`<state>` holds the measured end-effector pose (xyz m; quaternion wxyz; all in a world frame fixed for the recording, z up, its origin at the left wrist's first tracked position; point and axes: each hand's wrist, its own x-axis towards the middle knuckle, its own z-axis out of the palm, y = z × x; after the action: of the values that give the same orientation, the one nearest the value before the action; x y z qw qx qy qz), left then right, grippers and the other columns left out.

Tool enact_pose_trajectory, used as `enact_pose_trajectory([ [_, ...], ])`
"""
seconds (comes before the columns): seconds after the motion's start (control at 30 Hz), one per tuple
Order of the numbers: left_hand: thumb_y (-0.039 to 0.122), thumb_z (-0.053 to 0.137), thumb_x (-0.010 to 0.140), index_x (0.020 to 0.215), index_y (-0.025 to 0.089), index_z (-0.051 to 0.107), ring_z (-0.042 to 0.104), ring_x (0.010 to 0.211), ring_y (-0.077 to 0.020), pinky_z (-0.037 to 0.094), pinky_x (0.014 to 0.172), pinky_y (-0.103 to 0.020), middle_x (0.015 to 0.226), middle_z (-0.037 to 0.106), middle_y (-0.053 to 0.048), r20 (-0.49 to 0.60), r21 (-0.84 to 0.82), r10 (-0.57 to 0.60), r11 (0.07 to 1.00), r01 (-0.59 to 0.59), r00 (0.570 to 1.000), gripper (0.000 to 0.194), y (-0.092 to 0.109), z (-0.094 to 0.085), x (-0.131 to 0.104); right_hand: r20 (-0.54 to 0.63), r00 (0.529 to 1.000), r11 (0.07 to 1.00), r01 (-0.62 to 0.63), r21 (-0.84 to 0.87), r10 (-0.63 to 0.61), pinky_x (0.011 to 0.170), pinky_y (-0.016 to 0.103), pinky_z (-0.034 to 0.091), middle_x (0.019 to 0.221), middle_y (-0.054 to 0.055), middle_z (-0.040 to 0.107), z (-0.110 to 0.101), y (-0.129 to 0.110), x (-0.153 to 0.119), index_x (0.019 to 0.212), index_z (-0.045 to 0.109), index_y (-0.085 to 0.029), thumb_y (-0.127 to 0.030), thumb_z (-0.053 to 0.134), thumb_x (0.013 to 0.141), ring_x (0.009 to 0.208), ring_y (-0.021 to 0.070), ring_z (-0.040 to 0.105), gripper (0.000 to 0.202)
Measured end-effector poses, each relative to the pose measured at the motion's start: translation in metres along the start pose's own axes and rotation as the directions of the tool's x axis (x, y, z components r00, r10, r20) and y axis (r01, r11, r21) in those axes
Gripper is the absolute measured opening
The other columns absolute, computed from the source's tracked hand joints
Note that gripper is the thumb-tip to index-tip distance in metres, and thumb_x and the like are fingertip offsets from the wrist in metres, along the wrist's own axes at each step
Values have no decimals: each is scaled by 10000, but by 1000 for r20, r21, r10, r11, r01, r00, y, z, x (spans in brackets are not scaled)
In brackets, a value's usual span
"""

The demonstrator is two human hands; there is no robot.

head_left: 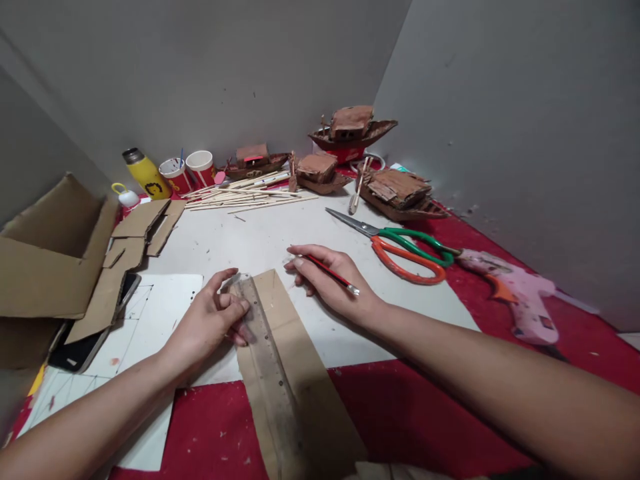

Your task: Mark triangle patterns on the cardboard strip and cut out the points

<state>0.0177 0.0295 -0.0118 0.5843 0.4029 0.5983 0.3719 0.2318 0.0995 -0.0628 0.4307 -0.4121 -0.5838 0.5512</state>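
A clear ruler [270,373] lies lengthwise on a strip of brown cardboard [305,360] that runs toward me. With thumb and fingers, my left hand [213,317] grips the far end of the ruler at its left edge. My right hand [335,277] is closed round a red and black pencil [330,272], just right of the strip's far end. The pencil's blunt end points back toward my wrist; its tip is hard to make out between the fingers. Large scissors [400,247] with green and orange handles lie partly open beyond my right hand.
A pink glue gun [520,293] lies at right. Several brown model boats [400,193], thin sticks [240,193], paper cups [200,170] and a yellow bottle [147,177] stand along the back. At left are a cardboard box [50,267], cardboard pieces [125,250], a phone [85,350] and drawn paper [145,373].
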Motion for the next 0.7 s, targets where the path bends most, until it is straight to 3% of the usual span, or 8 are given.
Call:
enact_pose_trajectory([
  [0.1,251,729,812,1406,175,362,646,480,-157,555,489,-261,622,612,62,-24,-12,-10,1000,9,1000,703,0,0,-1,24,998,998,54,-26,-54,594,255,521,984,89,731,-1,3,-1,1226,652,-169,-437,606,939,729,157,671,395],
  [0.3,171,548,920,1459,154,295,690,519,-170,558,516,-257,743,731,-70,-9,-40,-119,992,119,993,595,4,6,1,16,996,996,87,-34,-86,641,276,524,937,77,734,-1,1,-2,1212,663,-163,-424,600,946,723,158,674,377],
  [0.5,249,557,948,1528,196,236,681,508,-177,518,491,-258,711,708,-25,61,103,-124,988,118,990,665,4,3,5,7,997,996,79,-52,-79,651,281,530,928,72,741,-1,-2,-2,1181,682,-170,-393,602,944,718,158,672,335],
  [0.57,339,571,951,1536,213,242,640,484,-168,500,483,-266,664,675,11,26,225,-50,974,42,998,683,3,-3,2,3,998,996,70,-60,-70,654,284,533,933,73,744,-1,-4,-3,1173,688,-171,-381,603,941,720,159,673,324],
  [0.63,385,563,957,1501,228,347,623,527,-167,513,529,-286,672,664,16,-66,433,166,893,-122,984,606,0,-9,-4,-9,998,997,56,-57,-57,655,289,538,936,76,745,-1,-6,-3,1168,694,-169,-370,607,935,723,162,676,320],
  [0.7,333,556,961,1385,223,522,677,719,-199,553,683,-331,833,717,-44,-19,689,469,645,-329,883,439,-7,-11,-13,-26,999,998,36,-42,-37,653,290,545,931,77,745,0,-7,-3,1162,699,-165,-364,612,925,716,160,675,322],
])
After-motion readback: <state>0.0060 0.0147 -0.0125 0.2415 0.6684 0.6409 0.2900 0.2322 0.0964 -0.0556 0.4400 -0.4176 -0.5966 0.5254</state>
